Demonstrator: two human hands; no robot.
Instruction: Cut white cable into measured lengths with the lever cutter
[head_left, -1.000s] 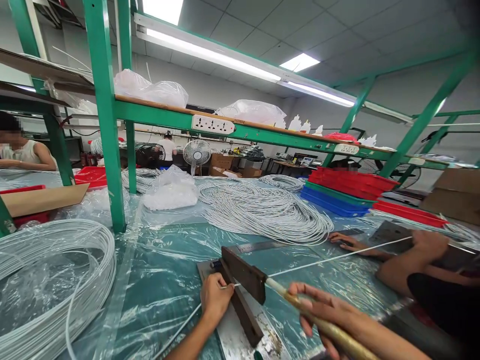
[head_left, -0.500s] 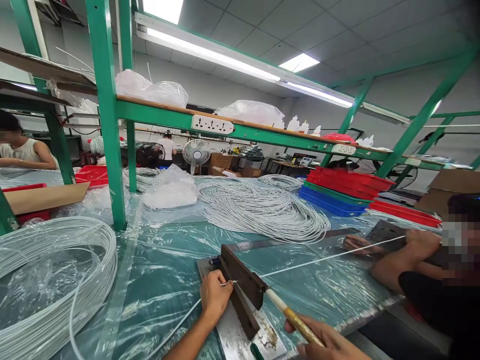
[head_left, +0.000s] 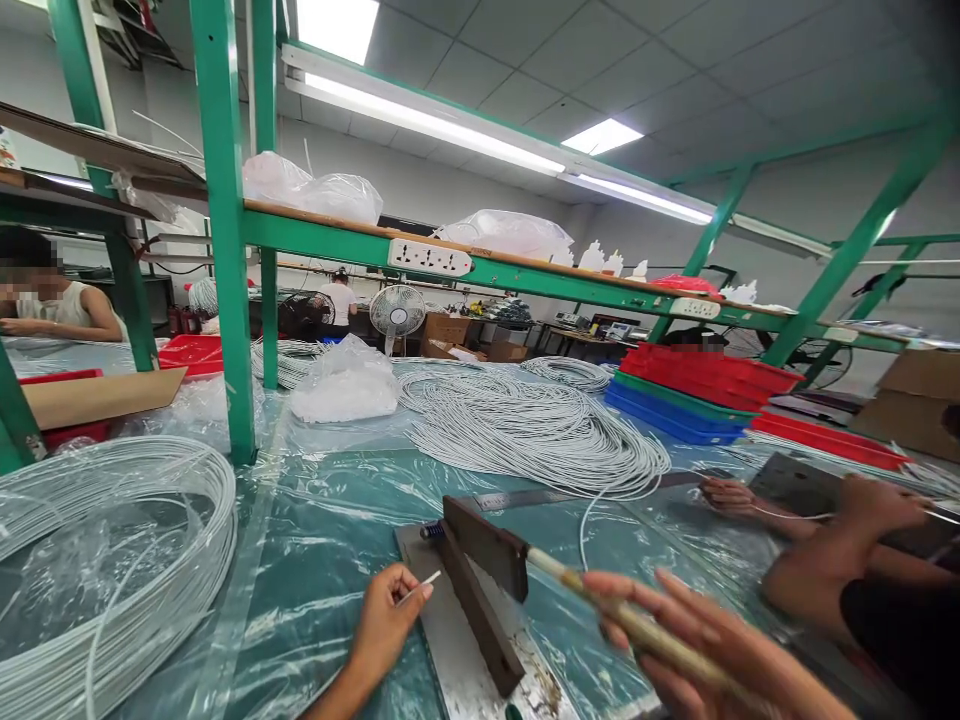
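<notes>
My left hand (head_left: pixel 390 615) pinches a white cable (head_left: pixel 431 577) near its end, the short tip pointing right toward the cutter's base bar (head_left: pixel 480 610). This lever cutter has a metal base plate (head_left: pixel 450 672), a raised dark blade (head_left: pixel 487 545) and a long worn handle (head_left: pixel 660 640). Over the handle, my right hand (head_left: pixel 690 630) has its fingers stretched and spread, somewhat blurred; whether it bears on the handle is hard to see. Left of my arm lies a large coil of white cable (head_left: pixel 217 520).
Behind the cutter, a pile of white cable (head_left: pixel 532 430) lies beside a steel ruler (head_left: pixel 517 497). Stacked red, green and blue trays (head_left: pixel 697 385) stand at the back right. A co-worker's hands (head_left: pixel 877 515) work at right. A green post (head_left: pixel 225 230) rises at left.
My left hand has drawn back leftward with the cable tip, out of the cutter. My right hand's fingers have spread from the handle. The taut cable length toward the co-worker is now a loose curve.
</notes>
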